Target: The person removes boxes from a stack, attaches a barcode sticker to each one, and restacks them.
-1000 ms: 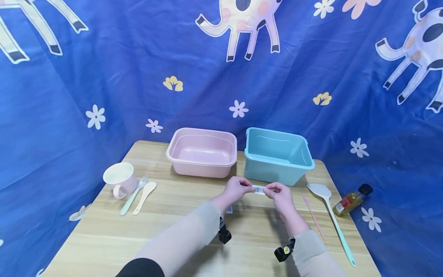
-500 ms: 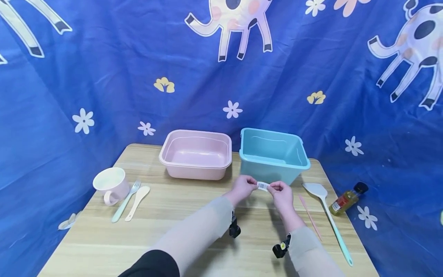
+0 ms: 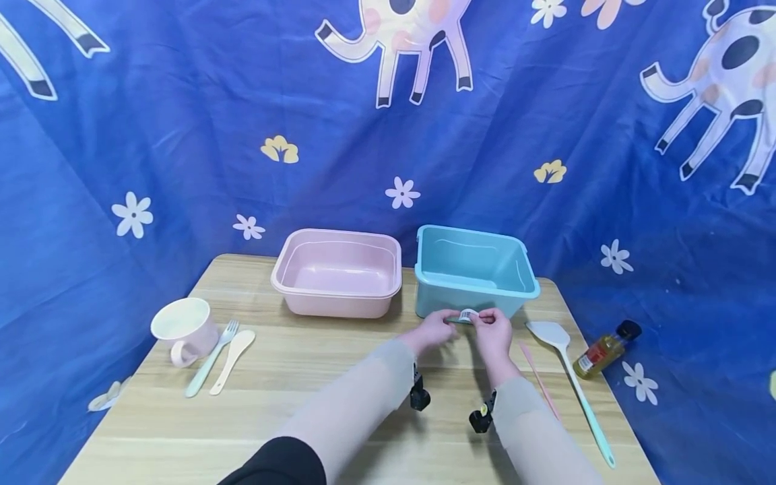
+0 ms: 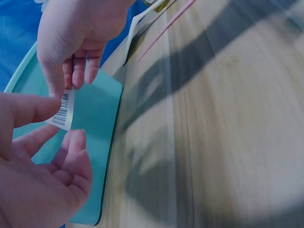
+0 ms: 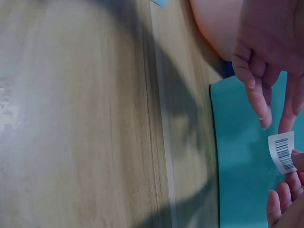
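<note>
Barcode label (image 5: 281, 151) held between both hands, just before the teal bin (image 3: 436, 296), long axis running hand to hand along its front wall, right hand (image 3: 494, 333) pinching one end, left hand (image 3: 433, 330) fingering the other, whether gripping or merely touching cannot be told.

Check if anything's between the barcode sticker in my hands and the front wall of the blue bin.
No other object is visible in the way: the front wall of the blue bin is directly behind the barcode sticker. Your left hand and right hand are at its ends; whether either reaches behind it, I can't tell.
</note>
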A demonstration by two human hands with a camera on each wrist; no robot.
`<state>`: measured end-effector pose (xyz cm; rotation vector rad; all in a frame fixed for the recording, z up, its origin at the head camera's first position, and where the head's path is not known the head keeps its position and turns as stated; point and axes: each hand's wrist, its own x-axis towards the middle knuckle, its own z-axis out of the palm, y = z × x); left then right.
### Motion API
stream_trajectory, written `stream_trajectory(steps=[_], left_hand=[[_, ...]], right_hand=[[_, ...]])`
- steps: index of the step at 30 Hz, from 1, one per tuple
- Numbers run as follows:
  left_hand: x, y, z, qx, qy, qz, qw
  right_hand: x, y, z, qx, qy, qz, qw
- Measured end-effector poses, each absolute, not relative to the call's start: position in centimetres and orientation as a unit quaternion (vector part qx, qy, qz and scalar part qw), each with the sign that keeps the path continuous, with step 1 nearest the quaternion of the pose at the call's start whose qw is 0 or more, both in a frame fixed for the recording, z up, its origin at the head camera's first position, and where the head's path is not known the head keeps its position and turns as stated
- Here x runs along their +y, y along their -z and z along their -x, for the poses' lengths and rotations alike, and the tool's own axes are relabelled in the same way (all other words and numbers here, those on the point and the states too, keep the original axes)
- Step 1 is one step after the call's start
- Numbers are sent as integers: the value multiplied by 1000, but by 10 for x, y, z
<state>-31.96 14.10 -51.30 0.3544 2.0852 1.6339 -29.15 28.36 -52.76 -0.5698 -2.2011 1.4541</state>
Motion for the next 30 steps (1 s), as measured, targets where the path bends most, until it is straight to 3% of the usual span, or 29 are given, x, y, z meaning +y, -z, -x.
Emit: stream_trajectory(steps=[30], left_hand=[[149,513,319,714,-618,-132,300]], right_hand=[[279,535,313,-793,-483,256,270]])
